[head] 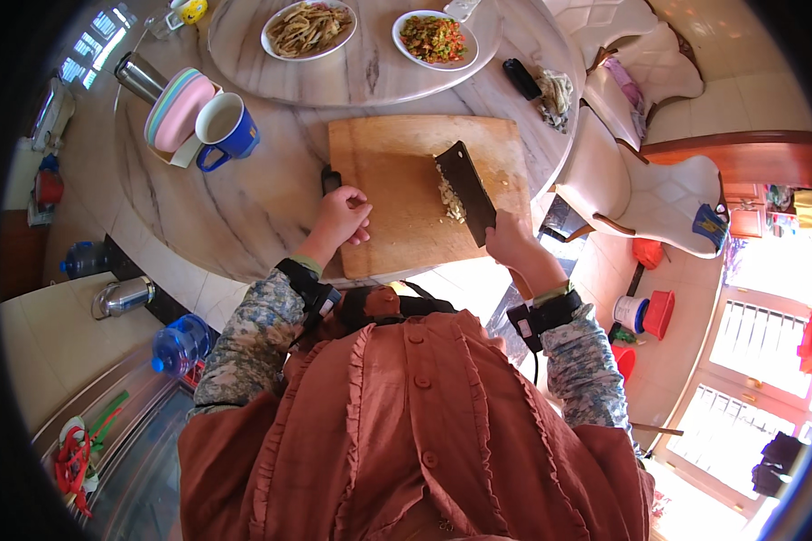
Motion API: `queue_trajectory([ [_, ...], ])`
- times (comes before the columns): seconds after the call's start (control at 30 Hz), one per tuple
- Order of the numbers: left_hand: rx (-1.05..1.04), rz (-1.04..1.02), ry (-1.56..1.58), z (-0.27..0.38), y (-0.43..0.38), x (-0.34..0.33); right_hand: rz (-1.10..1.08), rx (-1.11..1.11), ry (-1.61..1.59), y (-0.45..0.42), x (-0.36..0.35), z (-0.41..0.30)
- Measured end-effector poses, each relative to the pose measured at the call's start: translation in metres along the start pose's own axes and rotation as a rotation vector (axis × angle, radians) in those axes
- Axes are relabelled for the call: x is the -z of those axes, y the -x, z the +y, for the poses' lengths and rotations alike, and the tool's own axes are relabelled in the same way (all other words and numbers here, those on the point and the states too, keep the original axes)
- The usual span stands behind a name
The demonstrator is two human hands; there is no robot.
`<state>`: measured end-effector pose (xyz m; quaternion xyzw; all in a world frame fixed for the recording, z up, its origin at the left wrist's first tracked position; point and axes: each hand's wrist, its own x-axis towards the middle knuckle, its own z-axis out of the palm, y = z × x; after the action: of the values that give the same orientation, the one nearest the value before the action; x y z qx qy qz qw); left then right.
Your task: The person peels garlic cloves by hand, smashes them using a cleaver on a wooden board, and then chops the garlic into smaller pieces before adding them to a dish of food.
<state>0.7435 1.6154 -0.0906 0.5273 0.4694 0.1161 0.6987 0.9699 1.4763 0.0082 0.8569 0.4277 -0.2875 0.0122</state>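
Observation:
A wooden cutting board (379, 155) lies on the round marble-patterned table. My right hand (514, 247) grips a dark cleaver (465, 193), its blade resting over the right half of the board. Along the blade's left side runs a small heap of pale chopped pieces, possibly garlic (452, 203). Over the board's left edge hovers my left hand (342, 216), empty, with its fingers loosely bent and slightly apart. Just beyond that hand, a black handle (330, 180) sticks out at the board's left edge.
On the raised turntable (372, 84) stand a plate of brownish strips (310, 30) and a plate of chopped peppers (434, 40). A blue mug (233, 135), pastel plates (179, 111) and a steel flask (139, 78) stand left. Right lie a crumpled cloth (555, 95) and white chairs (649, 189).

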Motion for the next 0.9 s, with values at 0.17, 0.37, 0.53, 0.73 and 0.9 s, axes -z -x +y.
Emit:
queue_trajectory([
  [0.17,0.034,0.009,-0.013,0.007,0.002,-0.002,0.1,-0.037,-0.016,0.009,-0.033,0.008],
  [0.37,0.005,-0.028,0.0,0.002,0.0,0.0,0.117,-0.014,-0.061,-0.004,-0.004,0.016],
  [0.53,0.002,-0.01,0.001,0.0,-0.001,0.001,0.173,-0.007,0.063,-0.014,0.016,0.014],
  [0.73,0.026,-0.025,0.002,0.003,-0.003,0.0,0.219,-0.091,0.07,-0.02,-0.014,0.036],
  [0.9,0.011,-0.008,0.007,0.001,0.0,0.001,0.04,-0.208,-0.389,-0.013,0.029,0.015],
])
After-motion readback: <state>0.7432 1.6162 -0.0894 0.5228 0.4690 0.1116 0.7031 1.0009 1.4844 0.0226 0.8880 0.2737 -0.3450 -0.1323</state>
